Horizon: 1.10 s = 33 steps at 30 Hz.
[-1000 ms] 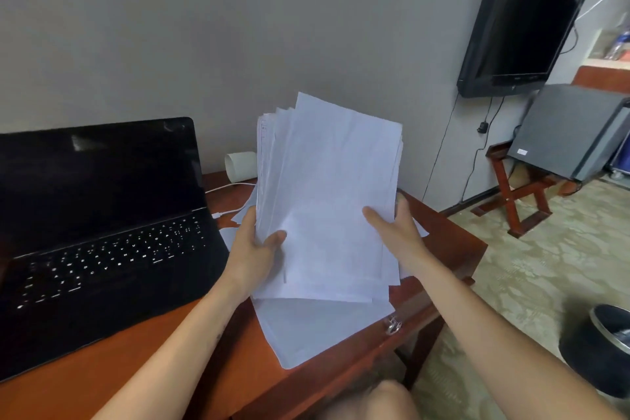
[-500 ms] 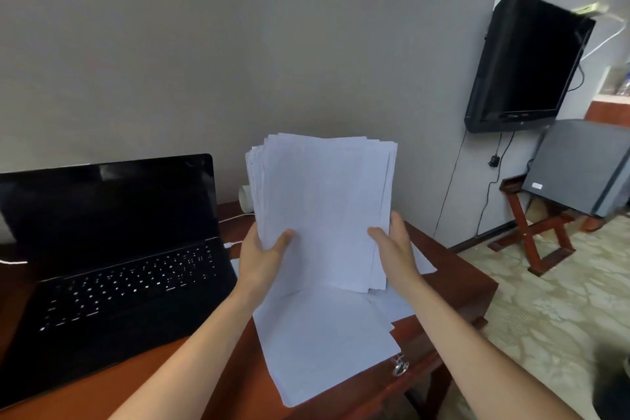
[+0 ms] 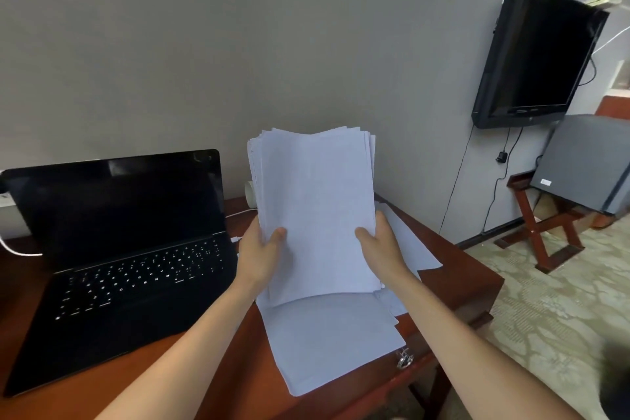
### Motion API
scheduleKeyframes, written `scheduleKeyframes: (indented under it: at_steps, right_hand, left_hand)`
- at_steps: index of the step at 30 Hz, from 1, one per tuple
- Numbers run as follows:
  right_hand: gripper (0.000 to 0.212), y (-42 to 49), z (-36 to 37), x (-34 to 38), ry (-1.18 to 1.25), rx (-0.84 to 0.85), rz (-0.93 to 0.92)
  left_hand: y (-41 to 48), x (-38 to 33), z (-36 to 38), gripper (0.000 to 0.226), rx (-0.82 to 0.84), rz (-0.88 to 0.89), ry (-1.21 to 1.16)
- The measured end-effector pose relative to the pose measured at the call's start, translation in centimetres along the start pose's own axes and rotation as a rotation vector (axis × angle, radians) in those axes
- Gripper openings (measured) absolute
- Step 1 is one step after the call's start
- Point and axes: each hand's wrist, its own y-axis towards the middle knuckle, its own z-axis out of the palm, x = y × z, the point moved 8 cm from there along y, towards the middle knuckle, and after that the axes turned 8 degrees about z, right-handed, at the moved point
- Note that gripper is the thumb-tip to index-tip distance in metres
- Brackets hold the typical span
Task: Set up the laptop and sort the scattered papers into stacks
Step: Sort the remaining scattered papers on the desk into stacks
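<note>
Evidently squaring up: the fingers (image 3: 278,235) of both hands grip a sheaf of papers (image 3: 313,208) by its side edges.
Left hand (image 3: 260,259) and right hand (image 3: 381,251) curl round it, thumbs in front, holding it upright over loose sheets (image 3: 327,341) on the bench (image 3: 460,286), beside the open laptop (image 3: 129,249); both forearms reach forward.

On the desk (image 3: 460,286): laptop (image 3: 129,249) at left. paper stack (image 3: 317,208) upright just right of it, above the desk, left hand (image 3: 259,256) on its left edge, right hand (image 3: 381,249) on its right edge. loose sheets (image 3: 334,341) flat on the desk below the stack, reaching nearer and right. TV (image 3: 538,58) on far wall at right; box (image 3: 586,164) on a stand (image 3: 542,232) below it, right of the desk.
</note>
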Motion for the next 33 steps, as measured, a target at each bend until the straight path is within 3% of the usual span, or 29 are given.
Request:
scheduleKeyframes:
  at_steps: [9, 15, 19, 22, 26, 33]
  right_hand:
    - [0.043, -3.7, 2.3, -3.4, -0.089, 0.244, 0.009]
    - [0.041, -7.5, 4.2, -7.6, -0.466, 0.403, -0.083]
    - [0.041, -9.6, 4.4, -7.8, -0.699, 0.393, -0.22]
    - [0.063, -11.3, 5.1, -7.5, -0.882, 0.462, -0.335]
    - [0.095, -12.4, 5.0, -8.6, -1.041, 0.564, -0.316]
    - [0.065, -13.0, 3.4, -8.9, -1.069, 0.476, -0.446]
  left_hand:
    - [-4.6, 2.6, -6.9, 0.036, -0.076, -0.097, 0.056]
    - [-8.4, 3.9, -12.8, 0.038, -0.165, -0.158, 0.08]
    - [-10.2, 4.8, -15.1, 0.036, -0.211, -0.197, 0.083]
    - [-11.4, 5.0, -16.5, 0.036, -0.25, -0.211, 0.055]
    - [-12.4, 5.1, -18.0, 0.037, -0.282, -0.225, 0.036]
    - [-13.4, 4.7, -18.9, 0.036, -0.292, -0.25, 0.028]
